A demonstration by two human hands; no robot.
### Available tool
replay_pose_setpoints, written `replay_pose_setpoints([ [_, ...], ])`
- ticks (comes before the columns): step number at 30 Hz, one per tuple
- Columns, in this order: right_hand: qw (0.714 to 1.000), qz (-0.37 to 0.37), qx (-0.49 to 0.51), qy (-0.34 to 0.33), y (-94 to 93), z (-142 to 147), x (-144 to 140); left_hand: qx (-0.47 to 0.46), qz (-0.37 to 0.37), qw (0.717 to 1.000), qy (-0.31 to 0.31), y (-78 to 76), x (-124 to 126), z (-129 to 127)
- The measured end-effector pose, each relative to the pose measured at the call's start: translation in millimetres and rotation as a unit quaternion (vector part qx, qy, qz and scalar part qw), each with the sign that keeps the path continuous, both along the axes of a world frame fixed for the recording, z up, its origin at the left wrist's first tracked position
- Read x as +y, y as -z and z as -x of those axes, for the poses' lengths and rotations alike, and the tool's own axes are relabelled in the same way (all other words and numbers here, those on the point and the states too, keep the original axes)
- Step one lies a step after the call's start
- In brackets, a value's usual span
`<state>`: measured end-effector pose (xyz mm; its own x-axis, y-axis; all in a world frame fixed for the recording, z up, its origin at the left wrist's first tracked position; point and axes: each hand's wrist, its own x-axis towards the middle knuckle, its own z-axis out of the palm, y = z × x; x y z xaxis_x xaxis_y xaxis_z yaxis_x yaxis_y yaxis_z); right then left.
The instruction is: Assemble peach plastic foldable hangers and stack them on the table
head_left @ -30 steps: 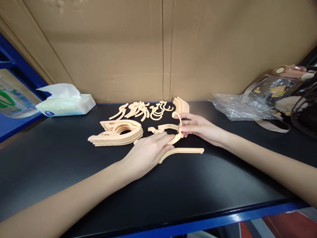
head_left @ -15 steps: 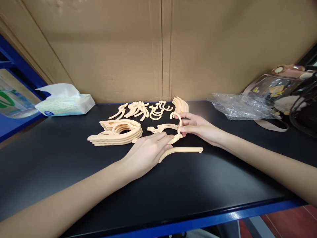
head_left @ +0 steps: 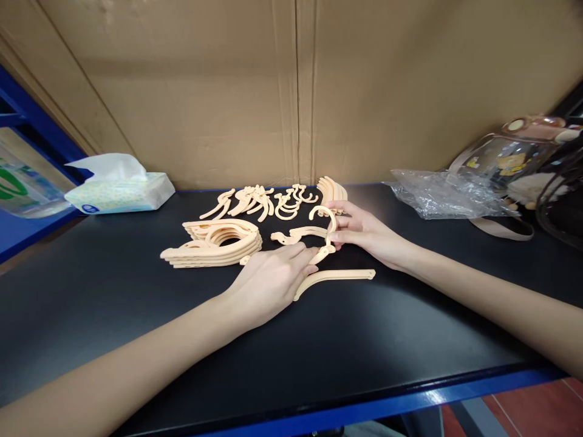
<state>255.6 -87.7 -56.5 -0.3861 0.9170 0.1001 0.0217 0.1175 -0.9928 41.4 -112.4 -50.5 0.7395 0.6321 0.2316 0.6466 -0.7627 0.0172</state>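
Note:
My left hand (head_left: 273, 276) is closed on a cream plastic hanger arm (head_left: 322, 255), most of which is hidden under the fingers. Between the fingertips of my right hand (head_left: 357, 229) is a curved hanger hook (head_left: 332, 221), its lower end meeting the end of that arm. Just behind lies another hanger arm piece (head_left: 291, 235). A loose straight-ended hanger bar (head_left: 339, 275) rests on the table in front of my left fingers. To the left sits a stack of folded hangers (head_left: 214, 246).
Along the back of the black table (head_left: 273, 376) lie loose hanger arms (head_left: 252, 200), small hooks (head_left: 286, 203) and a pile of bars (head_left: 331, 189). A tissue pack (head_left: 121, 191) stands at left; a clear plastic bag (head_left: 437, 194) and a transparent bag (head_left: 501, 158) are at right. Cardboard (head_left: 204, 91) rises behind.
The hook's open end has swung slightly to the left in my right fingers. The loose bar in front has shifted a little to the right. My left hand stays nearly still.

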Motion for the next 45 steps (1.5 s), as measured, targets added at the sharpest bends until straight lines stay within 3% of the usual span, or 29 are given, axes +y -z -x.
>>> replay_pose_setpoints([
  [11,0.996,0.052,0.033,-0.068,0.0,-4.8,1.6,-0.023,-0.011,0.999,0.032,-1.6,0.6,0.3],
  [20,0.997,0.051,0.04,-0.052,-0.3,-5.0,1.4,-0.016,0.003,1.0,0.019,0.9,0.7,1.7],
  [28,0.996,0.04,0.024,-0.077,1.4,-7.3,3.7,-0.028,-0.016,0.999,0.032,4.0,1.0,2.6],
  [41,0.998,-0.053,-0.043,0.003,-6.5,-2.2,-3.7,0.001,-0.011,1.0,-0.004,0.2,-0.4,1.3],
  [45,0.998,-0.04,-0.036,-0.01,-5.8,-3.5,-2.5,-0.006,-0.026,1.0,0.006,1.8,-0.3,1.6],
])
